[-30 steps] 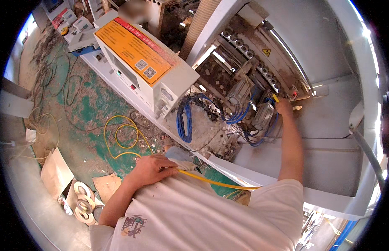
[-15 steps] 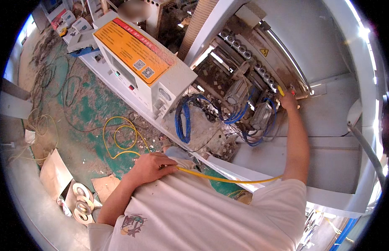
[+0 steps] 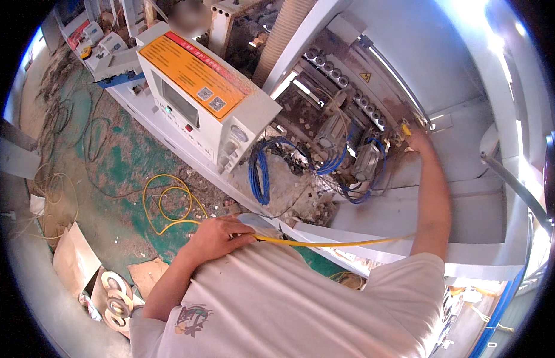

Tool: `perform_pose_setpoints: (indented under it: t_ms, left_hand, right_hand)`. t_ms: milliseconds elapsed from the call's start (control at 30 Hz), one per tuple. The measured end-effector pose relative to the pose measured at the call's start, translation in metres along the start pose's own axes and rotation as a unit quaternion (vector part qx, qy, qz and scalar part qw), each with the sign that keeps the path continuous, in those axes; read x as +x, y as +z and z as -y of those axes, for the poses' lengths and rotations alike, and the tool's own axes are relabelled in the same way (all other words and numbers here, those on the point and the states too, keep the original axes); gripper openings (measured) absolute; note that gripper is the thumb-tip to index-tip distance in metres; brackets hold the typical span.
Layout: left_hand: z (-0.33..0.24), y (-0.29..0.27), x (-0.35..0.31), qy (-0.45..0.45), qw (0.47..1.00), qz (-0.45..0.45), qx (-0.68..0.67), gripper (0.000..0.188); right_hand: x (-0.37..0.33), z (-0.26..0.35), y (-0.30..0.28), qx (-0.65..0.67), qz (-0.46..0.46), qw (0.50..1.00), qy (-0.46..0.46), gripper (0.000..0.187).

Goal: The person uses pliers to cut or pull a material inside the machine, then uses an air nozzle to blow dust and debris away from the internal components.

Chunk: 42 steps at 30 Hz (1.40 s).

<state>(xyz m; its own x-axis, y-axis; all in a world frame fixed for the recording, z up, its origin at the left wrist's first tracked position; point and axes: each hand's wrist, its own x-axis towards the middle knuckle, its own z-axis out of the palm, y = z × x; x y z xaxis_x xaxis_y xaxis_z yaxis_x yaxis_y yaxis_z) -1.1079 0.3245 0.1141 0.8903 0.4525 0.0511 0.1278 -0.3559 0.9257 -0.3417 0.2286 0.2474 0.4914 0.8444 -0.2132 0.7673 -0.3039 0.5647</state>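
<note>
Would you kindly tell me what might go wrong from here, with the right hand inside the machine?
The yellow hose stretches across from the left hand, so it might snag on the machine's edge. The right hand, with a yellow tool, reaches in near blue tubes, which it could knock. Loose hose loops on the floor could trip someone.

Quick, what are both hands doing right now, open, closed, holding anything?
Left hand: closed around the yellow hose.
Right hand: closed on a small yellow item; too small to tell what it is.
</note>
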Motion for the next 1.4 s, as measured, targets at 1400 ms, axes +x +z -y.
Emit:
perform_pose_setpoints:
  t_ms: [1400]
  left_hand:
    - [-0.004,0.011,-0.011,-0.068,0.996,-0.048,0.034,0.022]
  right_hand:
    - [0.043,0.147,-0.002,0.573,0.227,0.782,0.094,0.029]
